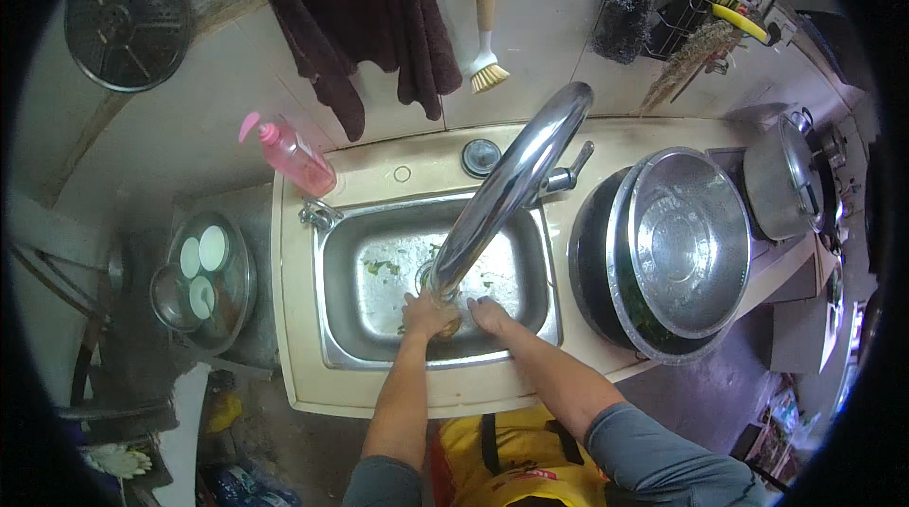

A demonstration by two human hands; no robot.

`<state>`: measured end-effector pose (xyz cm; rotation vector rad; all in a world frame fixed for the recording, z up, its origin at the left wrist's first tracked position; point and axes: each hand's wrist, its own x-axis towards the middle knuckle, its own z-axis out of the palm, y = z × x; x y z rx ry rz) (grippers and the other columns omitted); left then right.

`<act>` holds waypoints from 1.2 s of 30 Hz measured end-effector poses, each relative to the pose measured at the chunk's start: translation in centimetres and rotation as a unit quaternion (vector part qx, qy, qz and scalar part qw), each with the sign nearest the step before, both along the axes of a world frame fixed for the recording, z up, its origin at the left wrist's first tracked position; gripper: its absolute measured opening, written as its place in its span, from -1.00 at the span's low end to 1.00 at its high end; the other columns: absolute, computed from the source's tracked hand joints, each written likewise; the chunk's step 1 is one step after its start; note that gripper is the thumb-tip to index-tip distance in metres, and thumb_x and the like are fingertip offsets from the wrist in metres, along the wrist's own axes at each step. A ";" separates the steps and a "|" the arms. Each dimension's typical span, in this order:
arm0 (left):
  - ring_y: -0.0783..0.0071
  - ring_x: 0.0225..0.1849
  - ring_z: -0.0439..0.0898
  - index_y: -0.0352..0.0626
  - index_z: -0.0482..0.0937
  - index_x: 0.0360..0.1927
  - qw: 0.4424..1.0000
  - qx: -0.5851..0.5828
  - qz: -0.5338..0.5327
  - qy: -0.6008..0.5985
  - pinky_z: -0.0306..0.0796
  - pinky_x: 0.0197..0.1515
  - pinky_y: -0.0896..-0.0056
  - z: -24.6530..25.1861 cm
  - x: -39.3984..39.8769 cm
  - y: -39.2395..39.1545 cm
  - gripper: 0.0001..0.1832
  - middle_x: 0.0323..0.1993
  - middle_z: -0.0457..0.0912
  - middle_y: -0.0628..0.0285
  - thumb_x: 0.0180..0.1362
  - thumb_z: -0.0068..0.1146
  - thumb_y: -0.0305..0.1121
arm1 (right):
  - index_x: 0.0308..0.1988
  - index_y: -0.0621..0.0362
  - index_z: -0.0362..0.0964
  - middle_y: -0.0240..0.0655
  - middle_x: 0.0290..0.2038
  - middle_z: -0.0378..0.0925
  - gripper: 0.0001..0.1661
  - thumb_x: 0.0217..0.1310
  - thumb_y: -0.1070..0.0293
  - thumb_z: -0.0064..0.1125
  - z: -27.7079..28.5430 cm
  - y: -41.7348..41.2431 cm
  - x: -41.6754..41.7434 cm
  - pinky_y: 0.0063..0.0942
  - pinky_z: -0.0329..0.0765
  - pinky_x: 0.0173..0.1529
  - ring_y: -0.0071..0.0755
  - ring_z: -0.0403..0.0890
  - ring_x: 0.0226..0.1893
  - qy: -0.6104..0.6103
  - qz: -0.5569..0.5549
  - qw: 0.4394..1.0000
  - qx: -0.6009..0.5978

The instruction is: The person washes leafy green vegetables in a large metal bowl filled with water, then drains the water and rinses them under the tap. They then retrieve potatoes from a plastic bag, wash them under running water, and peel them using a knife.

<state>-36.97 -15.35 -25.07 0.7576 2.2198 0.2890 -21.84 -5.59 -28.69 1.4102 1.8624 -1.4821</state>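
Under the spout of the chrome faucet (511,187), my left hand (426,315) is low in the steel sink (383,223). Its fingers curve around a small brownish item (450,327), blurred and partly hidden by the hand and spout. My right hand (488,314) is just to the right, apart from the left, fingers loosely bent; nothing shows in it, though its underside is hidden. Green leaf scraps (381,267) lie on the wet sink floor. The spout covers part of the drain (425,274).
Stacked metal basins, a perforated colander (682,244) on top, stand right of the sink. Beyond them is a lidded pot (781,177). A pink soap bottle (302,159) is at the back left. A dish brush (486,17) and dark towel (355,17) hang on the wall.
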 end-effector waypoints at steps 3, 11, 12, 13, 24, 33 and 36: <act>-0.20 -0.04 0.60 -0.14 0.52 0.10 0.984 0.154 0.058 -0.068 0.47 0.08 0.13 -5.0 -0.9 -1.1 -0.21 -0.14 0.67 -0.03 -0.20 0.47 0.05 | 0.13 0.50 0.34 0.25 0.16 0.41 -0.10 0.40 -0.25 -0.25 -0.7 -0.8 0.1 -0.19 0.27 0.34 0.18 0.41 0.24 0.064 -0.122 0.988 -0.065; 0.26 0.05 0.60 -0.18 0.39 0.25 0.858 0.221 0.296 -0.357 0.59 -0.08 0.22 4.3 4.1 -0.4 -0.29 0.13 0.51 0.10 0.29 -0.01 0.22 | 0.20 0.19 0.35 -0.27 0.09 0.52 -0.39 0.46 -0.08 -0.10 9.0 0.6 -0.1 -0.43 0.49 0.15 -0.39 0.56 0.04 0.352 -0.365 0.801 -0.318; 0.24 0.08 0.58 -0.13 0.38 0.26 0.848 0.200 0.313 -0.378 0.59 -0.06 0.11 4.7 3.9 -0.6 -0.29 0.16 0.50 0.10 0.29 -0.04 0.24 | 0.16 0.20 0.39 -0.27 0.07 0.53 -0.43 0.46 -0.04 -0.09 9.3 0.5 -0.5 -0.43 0.50 0.13 -0.39 0.57 0.03 0.368 -0.376 0.801 -0.285; 0.23 0.12 0.57 -0.08 0.37 0.27 0.837 0.180 0.329 -0.399 0.58 -0.05 0.01 5.2 3.6 -0.8 -0.30 0.19 0.48 0.11 0.30 -0.07 0.27 | 0.11 0.21 0.44 -0.27 0.06 0.53 -0.47 0.46 -0.01 -0.07 9.7 0.3 -0.8 -0.42 0.51 0.12 -0.39 0.58 0.01 0.384 -0.387 0.799 -0.253; 0.13 0.17 0.52 -0.01 0.30 0.26 0.668 0.397 0.442 -0.448 0.48 0.05 -0.25 9.5 3.3 -2.2 -0.36 0.17 0.45 0.14 0.23 0.11 0.09 | -0.04 0.21 0.49 -0.37 -0.13 0.56 -0.60 0.43 0.09 0.00 11.5 -1.5 -3.7 -0.49 0.48 0.01 -0.44 0.55 -0.16 0.366 -0.407 0.808 -0.217; 0.30 0.02 0.56 -0.04 0.28 0.19 0.733 0.399 0.397 -0.382 0.59 -0.13 0.05 9.7 4.1 -1.3 -0.45 0.06 0.47 0.17 0.29 0.17 0.00 | -0.11 0.19 0.44 -0.29 -0.26 0.56 -0.54 0.32 -0.01 0.10 14.9 -0.4 -2.1 -0.39 0.55 -0.27 -0.42 0.58 -0.31 0.287 -0.309 0.883 -0.205; 0.21 0.14 0.52 -0.08 0.25 0.31 0.800 0.343 0.358 -0.339 0.53 0.04 0.02 9.8 3.2 -1.5 -0.32 0.22 0.42 0.08 0.21 0.29 -0.11 | -0.08 0.15 0.44 -0.31 -0.27 0.57 -0.48 0.26 -0.10 0.08 13.5 -0.3 -1.9 -0.41 0.62 -0.35 -0.50 0.61 -0.34 0.242 -0.259 0.926 -0.128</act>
